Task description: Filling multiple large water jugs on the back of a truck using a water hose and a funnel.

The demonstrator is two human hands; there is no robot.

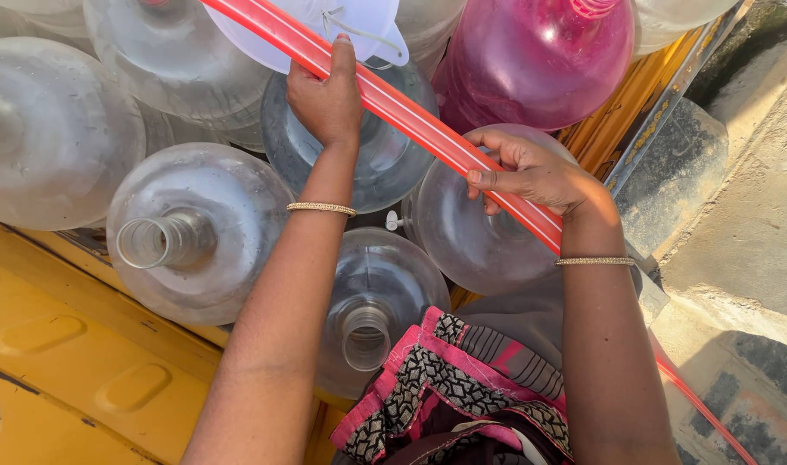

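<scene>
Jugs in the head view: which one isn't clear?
The pink jug at the top right, just above the red hose that both hands grip. It is tinted magenta; every other jug around it is colourless.

Red translucent hose, slanting diagonally over clear water jugs, funnel-topped.

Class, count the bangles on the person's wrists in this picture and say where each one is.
2. One bangle circles the left wrist, below the left hand; the other bangle circles the right wrist, below the right hand gripping the red hose.
</scene>
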